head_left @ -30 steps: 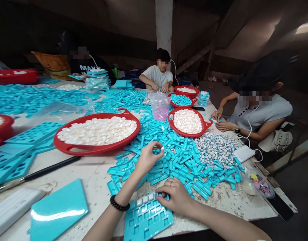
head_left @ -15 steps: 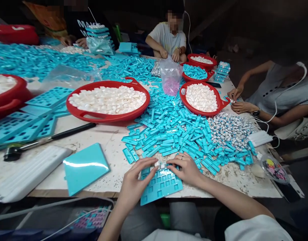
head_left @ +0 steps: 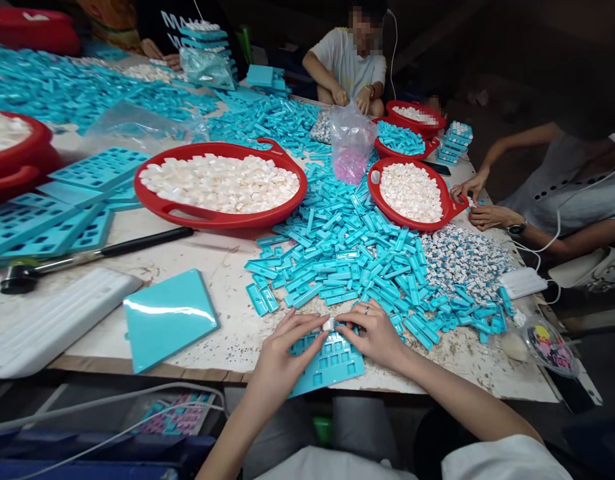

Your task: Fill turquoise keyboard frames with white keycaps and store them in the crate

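Table [head_left: 222, 267]: white, worn, across the frame.
Basin [head_left: 227, 221]: red, left of centre, heaped with white caps [head_left: 217, 183].
Tray [head_left: 332, 368]: blue, lower centre, at the table's near edge; lower sockets [head_left: 317, 379] bare, top row largely behind fingers; seemingly mostly unfilled.
Right hand [head_left: 375, 335]: fingers bent at the tray's top; grip cannot be told.
Left hand [head_left: 282, 353]: thumb and finger pinching one cap [head_left: 328, 325].
Cap: white, over the tray's top row; seating unclear.

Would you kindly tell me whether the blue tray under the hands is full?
Not full: the tray shows several empty square slots. The left hand and right hand hide parts of it.
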Demonstrator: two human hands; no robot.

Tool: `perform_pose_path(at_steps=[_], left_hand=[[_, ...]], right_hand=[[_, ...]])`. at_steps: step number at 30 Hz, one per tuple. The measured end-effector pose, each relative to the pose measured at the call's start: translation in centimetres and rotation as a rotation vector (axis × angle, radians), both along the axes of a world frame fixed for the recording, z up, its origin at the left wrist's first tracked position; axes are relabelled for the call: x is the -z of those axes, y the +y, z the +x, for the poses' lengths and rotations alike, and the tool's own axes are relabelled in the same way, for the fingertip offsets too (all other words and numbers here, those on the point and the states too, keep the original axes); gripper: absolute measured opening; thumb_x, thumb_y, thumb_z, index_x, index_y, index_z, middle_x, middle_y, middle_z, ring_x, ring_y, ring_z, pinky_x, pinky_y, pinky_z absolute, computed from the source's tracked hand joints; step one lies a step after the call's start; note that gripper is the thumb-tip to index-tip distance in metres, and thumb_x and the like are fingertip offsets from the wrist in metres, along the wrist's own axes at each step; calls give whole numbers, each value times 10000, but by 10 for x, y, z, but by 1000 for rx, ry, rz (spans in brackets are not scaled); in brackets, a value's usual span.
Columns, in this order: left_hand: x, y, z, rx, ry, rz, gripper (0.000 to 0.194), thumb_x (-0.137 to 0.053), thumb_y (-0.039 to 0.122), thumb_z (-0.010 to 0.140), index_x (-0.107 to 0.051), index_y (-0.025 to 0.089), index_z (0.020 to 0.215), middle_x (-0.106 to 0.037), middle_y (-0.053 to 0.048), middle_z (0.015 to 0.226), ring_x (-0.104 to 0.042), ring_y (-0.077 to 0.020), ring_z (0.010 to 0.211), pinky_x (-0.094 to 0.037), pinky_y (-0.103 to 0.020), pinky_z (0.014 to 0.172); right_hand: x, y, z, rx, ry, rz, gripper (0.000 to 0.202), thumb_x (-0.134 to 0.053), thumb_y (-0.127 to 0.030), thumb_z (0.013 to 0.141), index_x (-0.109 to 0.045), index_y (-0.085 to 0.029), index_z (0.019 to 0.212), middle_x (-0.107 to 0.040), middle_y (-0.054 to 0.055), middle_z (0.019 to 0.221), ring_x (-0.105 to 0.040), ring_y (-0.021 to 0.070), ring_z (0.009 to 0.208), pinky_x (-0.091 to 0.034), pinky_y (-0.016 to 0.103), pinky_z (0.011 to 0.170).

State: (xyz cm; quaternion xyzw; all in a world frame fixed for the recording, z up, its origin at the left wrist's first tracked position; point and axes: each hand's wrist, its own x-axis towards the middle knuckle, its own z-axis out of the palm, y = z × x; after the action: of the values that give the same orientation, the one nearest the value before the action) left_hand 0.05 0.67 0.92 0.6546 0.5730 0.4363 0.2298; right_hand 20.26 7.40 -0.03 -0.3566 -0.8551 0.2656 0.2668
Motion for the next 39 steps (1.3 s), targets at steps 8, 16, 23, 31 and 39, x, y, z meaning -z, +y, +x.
perform_pose_path(at_steps=[8, 16, 23, 31, 39], left_hand=[[-8, -7, 2, -25, -5, -73, 224, -630, 381, 923, -741, 275, 1085, -769, -47, 1045, -719, -247, 1006, -524, -456, 1037], [-6, -8, 3, -25, 16, -51, 203, -635, 362, 919, -733, 285, 1079, -766, -36, 1036, -713, -240, 997, -516, -455, 1040], [1, -9, 5, -40, 6, -45, 197, -636, 354, 924, -726, 279, 1083, -763, -31, 1039, -711, -225, 988, -456, -473, 1102], [4, -11, 9, -71, 2, -24, 191, -627, 339, 933, -721, 260, 1080, -762, -34, 1017, -706, -214, 971, -451, -469, 1097], [9, -12, 9, -54, 7, 47, 194, -647, 264, 939, -701, 260, 1126, -744, -31, 1018, -693, -206, 971, -441, -478, 1082]], right_hand=[[-6, 0, 0, 13, -52, -48, 81, -684, -281, 951, -743, -246, 995, -724, -27, 789, -662, 141, 759, -350, 315, 790], [-4, 0, 0, -20, 7, -28, 119, -646, -300, 975, -734, -225, 1000, -732, -7, 811, -659, 149, 765, -346, 320, 776], [-8, 0, 0, -21, -4, -41, 177, -603, -341, 987, -734, -223, 985, -702, -9, 755, -625, 147, 706, -366, 324, 773], [-9, -3, 0, -15, 5, -30, 90, -658, -247, 945, -727, -212, 990, -705, -14, 765, -635, 148, 709, -384, 327, 785], [-8, -6, 0, 6, 47, 23, 126, -617, -266, 967, -727, -209, 988, -679, -6, 716, -622, 159, 681, -392, 324, 741]])
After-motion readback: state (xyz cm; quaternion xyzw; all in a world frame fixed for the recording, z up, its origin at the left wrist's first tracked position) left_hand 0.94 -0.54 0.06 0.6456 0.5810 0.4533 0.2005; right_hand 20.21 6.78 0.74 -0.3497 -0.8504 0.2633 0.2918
